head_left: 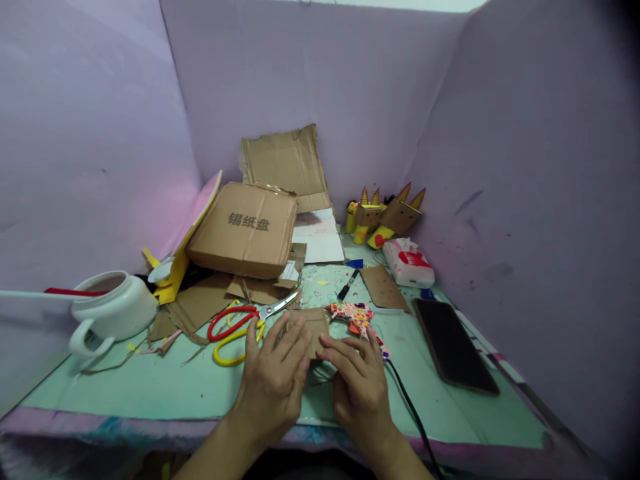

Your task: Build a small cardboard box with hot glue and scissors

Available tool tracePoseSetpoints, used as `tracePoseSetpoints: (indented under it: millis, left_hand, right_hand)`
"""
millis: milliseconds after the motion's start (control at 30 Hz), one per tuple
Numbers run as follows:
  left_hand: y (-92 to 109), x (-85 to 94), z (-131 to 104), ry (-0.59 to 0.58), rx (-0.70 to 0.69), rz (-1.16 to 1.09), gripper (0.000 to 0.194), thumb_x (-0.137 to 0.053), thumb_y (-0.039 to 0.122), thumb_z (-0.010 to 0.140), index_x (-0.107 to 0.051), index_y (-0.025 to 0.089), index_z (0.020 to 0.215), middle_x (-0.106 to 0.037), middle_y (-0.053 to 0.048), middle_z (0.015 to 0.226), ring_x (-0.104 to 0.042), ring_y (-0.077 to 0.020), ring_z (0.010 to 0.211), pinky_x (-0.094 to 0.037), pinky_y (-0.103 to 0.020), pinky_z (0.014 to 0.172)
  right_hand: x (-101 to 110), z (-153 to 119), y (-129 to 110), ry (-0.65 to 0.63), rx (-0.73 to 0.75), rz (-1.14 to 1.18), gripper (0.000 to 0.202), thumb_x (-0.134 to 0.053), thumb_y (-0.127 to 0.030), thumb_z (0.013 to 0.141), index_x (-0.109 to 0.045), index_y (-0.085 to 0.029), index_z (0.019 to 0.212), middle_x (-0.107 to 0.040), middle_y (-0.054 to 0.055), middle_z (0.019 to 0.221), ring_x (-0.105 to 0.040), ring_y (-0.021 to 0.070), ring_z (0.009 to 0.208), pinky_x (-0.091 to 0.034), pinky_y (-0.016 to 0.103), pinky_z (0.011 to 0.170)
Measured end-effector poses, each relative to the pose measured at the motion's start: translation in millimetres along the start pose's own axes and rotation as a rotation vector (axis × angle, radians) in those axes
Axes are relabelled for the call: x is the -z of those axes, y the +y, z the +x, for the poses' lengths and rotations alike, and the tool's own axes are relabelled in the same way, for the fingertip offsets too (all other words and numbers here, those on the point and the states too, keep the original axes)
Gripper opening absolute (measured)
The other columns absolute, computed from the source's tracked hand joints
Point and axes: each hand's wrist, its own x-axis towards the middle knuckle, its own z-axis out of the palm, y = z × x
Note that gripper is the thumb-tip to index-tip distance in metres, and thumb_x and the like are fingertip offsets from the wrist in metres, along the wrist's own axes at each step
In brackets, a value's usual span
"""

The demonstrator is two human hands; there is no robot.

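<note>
Head cam: 2 hands on 1 small cardboard pc [318,325], which sat mid-table btwn them. L hand [275,373] lay palm-down at its left side, little finger spread, other fingers fairly straight & close; R hand [361,381] had bent fingers, tips at its right edge. Couldn't tell if either pinched it.

1 pr scissors [253,319] w/ red & yellow handles lay just left; 1 floral glue gun [351,312] near R hand. Further out: 1 white pot [125,311] left, 1 printed box [245,230] behind, 1 phone [453,347] right, 1 tissue pk [407,267] behind phone.
</note>
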Motion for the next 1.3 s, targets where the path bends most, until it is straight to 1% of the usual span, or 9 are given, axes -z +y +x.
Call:
tracePoseSetpoints:
  millis: [233,367,467,600,667,900,967,1100,1300]
  left_hand:
    - [0.4,-1.2,-0.9,0.013,0.003,0.033,0.032,-0.043,0.016,0.088,-0.062,0.017,0.113,-0.064,-0.009,0.122,-0.049,-0.0281,0.121,-0.020,-0.059,0.106]
    - [0.4,-3.5,-3.5,0.014,0.016,0.011,0.033,-0.041,0.016,0.089,-0.062,0.018,0.114,-0.063,-0.010,0.122,-0.048,-0.0284,0.122,-0.019,-0.059,0.106]
    - [0.1,-3.3,-5.1,0.005,0.026,0.004,0.034,-0.041,0.017,0.089,-0.061,0.018,0.116,-0.062,-0.009,0.124,-0.046,-0.0290,0.123,-0.017,-0.060,0.106]
    - [-2.6,0.8,-5.4,-0.086,-0.022,0.033,0.037,-0.041,0.016,0.089,-0.055,0.017,0.123,-0.056,-0.009,0.131,-0.041,-0.0291,0.127,-0.014,-0.059,0.106]
    - [-3.4,2.2,-5.1,-0.100,-0.043,0.043,0.038,-0.041,0.016,0.088,-0.054,0.016,0.124,-0.055,-0.009,0.132,-0.040,-0.0289,0.128,-0.014,-0.059,0.106]
    - [0.6,-0.2,-4.9,-0.011,0.009,-0.007,0.034,-0.040,0.016,0.089,-0.059,0.016,0.118,-0.059,-0.008,0.128,-0.044,-0.0279,0.125,-0.014,-0.056,0.107]
    - [0.2,0.4,-5.5,-0.032,0.005,0.004,0.036,-0.039,0.016,0.089,-0.057,0.017,0.119,-0.058,-0.008,0.129,-0.043,-0.0281,0.126,-0.014,-0.057,0.107]
    - [-2.5,1.6,-6.7,-0.128,-0.045,0.072,0.040,-0.040,0.014,0.088,-0.051,0.015,0.127,-0.053,-0.009,0.135,-0.037,-0.0287,0.130,-0.013,-0.058,0.107]
    - [-2.4,-1.5,-5.8,-0.053,-0.015,0.044,0.037,-0.039,0.013,0.088,-0.054,0.015,0.122,-0.056,-0.008,0.132,-0.038,-0.0273,0.130,-0.013,-0.057,0.107]
  right_hand:
    - [-1.7,-6.0,7.9,-0.050,0.033,-0.019,0.040,-0.045,0.001,0.074,-0.061,-0.023,0.102,-0.071,0.002,0.105,-0.057,0.0212,0.091,-0.024,0.056,0.104]
    - [-1.1,-4.3,6.1,-0.048,0.034,-0.015,0.039,-0.044,0.000,0.075,-0.060,-0.023,0.102,-0.071,0.002,0.105,-0.057,0.0213,0.090,-0.025,0.055,0.104]
    - [-1.1,-1.4,3.7,-0.018,0.021,-0.010,0.038,-0.043,0.000,0.076,-0.061,-0.023,0.100,-0.072,0.002,0.102,-0.058,0.0212,0.088,-0.027,0.054,0.102]
    - [-1.5,-0.4,3.4,-0.003,0.042,-0.009,0.036,-0.044,0.000,0.076,-0.061,-0.023,0.099,-0.072,0.003,0.100,-0.058,0.0212,0.086,-0.027,0.055,0.102]
    - [-1.7,-1.0,3.6,-0.003,0.046,-0.004,0.037,-0.044,0.000,0.076,-0.061,-0.022,0.099,-0.072,0.003,0.100,-0.057,0.0214,0.086,-0.027,0.056,0.102]
    - [-1.8,-1.6,1.8,-0.006,0.023,0.009,0.039,-0.042,0.003,0.076,-0.061,-0.021,0.099,-0.072,0.004,0.101,-0.056,0.0212,0.087,-0.027,0.057,0.102]
    - [-1.9,-0.9,2.1,0.003,0.031,0.010,0.038,-0.043,0.003,0.076,-0.061,-0.021,0.099,-0.072,0.004,0.100,-0.056,0.0211,0.087,-0.026,0.057,0.102]
    - [-1.9,0.2,2.8,0.008,0.050,0.004,0.038,-0.044,0.004,0.076,-0.061,-0.020,0.099,-0.072,0.004,0.100,-0.056,0.0212,0.088,-0.026,0.055,0.102]
    - [-0.6,-0.5,1.8,-0.013,0.044,0.010,0.038,-0.043,0.004,0.075,-0.061,-0.020,0.099,-0.072,0.005,0.101,-0.055,0.0220,0.088,-0.025,0.057,0.101]
